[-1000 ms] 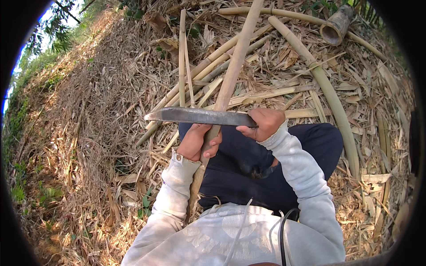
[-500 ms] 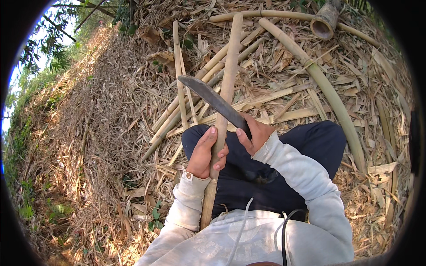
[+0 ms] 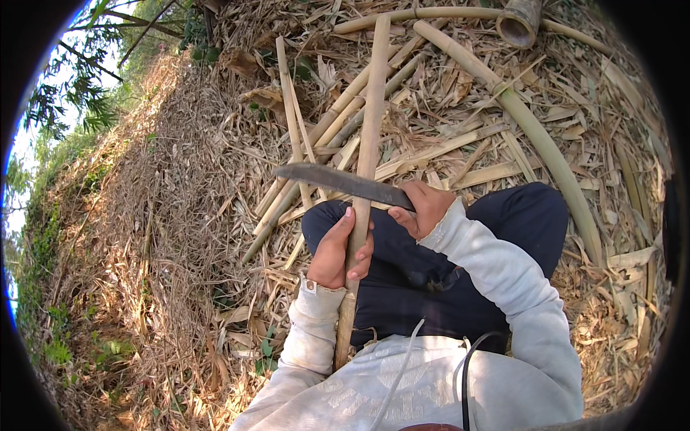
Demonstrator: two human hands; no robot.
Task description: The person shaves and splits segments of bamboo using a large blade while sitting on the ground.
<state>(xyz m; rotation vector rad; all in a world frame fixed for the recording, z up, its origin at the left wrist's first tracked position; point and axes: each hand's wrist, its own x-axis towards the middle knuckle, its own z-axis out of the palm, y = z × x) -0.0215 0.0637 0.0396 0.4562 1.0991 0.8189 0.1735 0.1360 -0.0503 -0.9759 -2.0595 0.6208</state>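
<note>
Working a long bamboo strip [image 3: 365,136] with a dark-bladed knife [image 3: 338,182], seated among cut bamboo.

The left hand [image 3: 338,251] has its fingers wrapped shut around the strip, which runs from beside the lap up past the fingertips toward the bamboo pile [image 3: 431,86]. The right hand [image 3: 424,208] is closed on the knife handle; the blade reaches leftward from its knuckles, crossing the strip just above the left fingers. Whether the edge bites the strip, I cannot tell. Judging by 1 strip in hand and many loose slats [image 3: 295,122] beyond the fingers, plenty is already split, while this piece looks unfinished.
</note>
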